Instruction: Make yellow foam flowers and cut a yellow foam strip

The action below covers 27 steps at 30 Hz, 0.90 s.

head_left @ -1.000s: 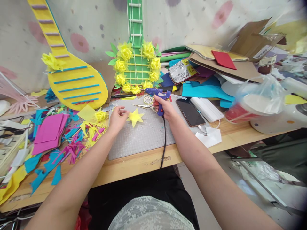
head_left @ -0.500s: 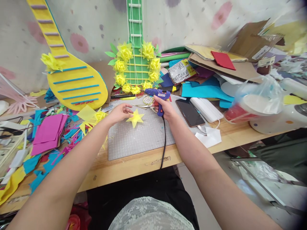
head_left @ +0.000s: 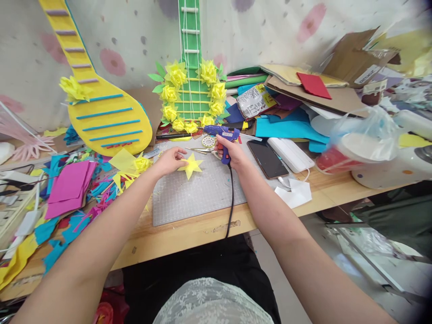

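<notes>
My right hand (head_left: 232, 152) is wrapped round the handle of a blue hot glue gun (head_left: 221, 131), its nozzle pointing left and its black cord (head_left: 231, 198) hanging over the table edge. My left hand (head_left: 173, 159) pinches one point of a yellow paper star (head_left: 191, 166) above the grey cutting mat (head_left: 189, 198). Between the hands lie scissors (head_left: 199, 150) and a small round tape roll (head_left: 208, 141). Behind them stands a green guitar-shaped board (head_left: 191, 94) ringed with yellow paper flowers (head_left: 176, 73).
On the left leans a yellow guitar shape (head_left: 111, 117), above magenta paper sheets (head_left: 69, 184) and colourful scraps. A phone (head_left: 267, 158) and white power bank (head_left: 290, 154) lie right of the mat. A bagged cup (head_left: 357, 146) stands farther right, with cardboard (head_left: 351, 96) behind.
Very little differs: my left hand and the star have shifted slightly. My right hand keeps the glue gun in about the same place.
</notes>
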Motion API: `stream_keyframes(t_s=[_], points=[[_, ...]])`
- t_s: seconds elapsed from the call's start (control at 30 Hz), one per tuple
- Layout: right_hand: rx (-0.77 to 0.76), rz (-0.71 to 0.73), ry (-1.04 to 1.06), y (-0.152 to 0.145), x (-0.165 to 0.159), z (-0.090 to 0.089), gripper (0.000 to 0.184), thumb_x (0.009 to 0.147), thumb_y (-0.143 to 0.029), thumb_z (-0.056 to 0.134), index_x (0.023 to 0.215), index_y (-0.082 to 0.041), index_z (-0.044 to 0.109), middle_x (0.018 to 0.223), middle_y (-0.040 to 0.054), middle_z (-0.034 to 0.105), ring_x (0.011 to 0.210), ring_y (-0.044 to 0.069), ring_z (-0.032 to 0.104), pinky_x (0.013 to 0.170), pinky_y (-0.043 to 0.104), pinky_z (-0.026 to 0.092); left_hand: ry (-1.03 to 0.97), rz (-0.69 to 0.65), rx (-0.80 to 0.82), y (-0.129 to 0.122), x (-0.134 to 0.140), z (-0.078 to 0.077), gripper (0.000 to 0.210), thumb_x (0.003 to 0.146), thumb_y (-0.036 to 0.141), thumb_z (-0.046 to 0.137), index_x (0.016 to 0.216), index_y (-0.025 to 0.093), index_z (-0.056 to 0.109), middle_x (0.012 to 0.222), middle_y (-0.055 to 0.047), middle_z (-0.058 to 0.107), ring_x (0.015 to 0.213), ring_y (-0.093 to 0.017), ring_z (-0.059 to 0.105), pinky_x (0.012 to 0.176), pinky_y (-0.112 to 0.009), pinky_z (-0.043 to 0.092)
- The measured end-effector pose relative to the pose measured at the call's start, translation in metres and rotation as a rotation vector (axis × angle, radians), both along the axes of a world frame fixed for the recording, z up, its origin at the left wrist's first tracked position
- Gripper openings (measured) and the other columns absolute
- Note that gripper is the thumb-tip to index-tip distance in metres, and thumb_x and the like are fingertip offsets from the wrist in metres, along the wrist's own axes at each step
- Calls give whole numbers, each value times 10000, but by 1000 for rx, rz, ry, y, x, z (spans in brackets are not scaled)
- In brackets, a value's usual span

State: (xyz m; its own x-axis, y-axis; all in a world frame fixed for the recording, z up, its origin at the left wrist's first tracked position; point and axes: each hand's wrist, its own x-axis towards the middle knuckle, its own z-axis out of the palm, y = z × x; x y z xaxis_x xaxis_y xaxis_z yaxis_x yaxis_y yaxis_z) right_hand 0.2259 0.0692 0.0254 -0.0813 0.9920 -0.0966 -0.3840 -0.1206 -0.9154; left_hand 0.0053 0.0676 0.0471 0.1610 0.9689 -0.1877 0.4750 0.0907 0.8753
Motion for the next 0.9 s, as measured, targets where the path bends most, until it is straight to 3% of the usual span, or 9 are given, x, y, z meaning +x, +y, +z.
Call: stream_keyframes(t_s=[0.2, 0.47, 0.63, 0.9], points=[[-5, 1, 8, 0, 0, 0, 416, 603, -517, 739, 603, -168, 511, 525, -25, 547, 378, 26, 380, 350, 184, 290, -55, -17, -51, -3, 2, 8, 362, 493, 207, 737, 833, 179, 615, 686, -17, 628, 617, -151, 567, 549, -264, 393], [3, -3, 13, 1, 0, -2, 415, 597, -512, 745, 604, -163, 521, 524, -20, 557, 385, 27, 391, 356, 180, 303, 42, -42, 33, 1, -1, -3, 330, 526, 178, 683, 844, 178, 593, 675, -4, 609, 603, -145, 556, 563, -272, 404], [1, 0, 8, 3, 0, -4, 408, 602, -509, 740, 617, -164, 523, 535, -18, 563, 385, 30, 384, 356, 188, 286, 31, -43, -44, -5, -4, 2, 373, 561, 219, 669, 922, 163, 592, 698, 3, 617, 595, -123, 539, 551, -252, 383], [11, 17, 10, 3, 0, -5, 403, 610, -510, 731, 610, -167, 518, 542, -19, 559, 390, 32, 373, 360, 194, 275, -99, 122, -143, -8, -9, 10, 329, 552, 334, 716, 831, 175, 644, 814, -33, 661, 725, -153, 597, 596, -253, 449]])
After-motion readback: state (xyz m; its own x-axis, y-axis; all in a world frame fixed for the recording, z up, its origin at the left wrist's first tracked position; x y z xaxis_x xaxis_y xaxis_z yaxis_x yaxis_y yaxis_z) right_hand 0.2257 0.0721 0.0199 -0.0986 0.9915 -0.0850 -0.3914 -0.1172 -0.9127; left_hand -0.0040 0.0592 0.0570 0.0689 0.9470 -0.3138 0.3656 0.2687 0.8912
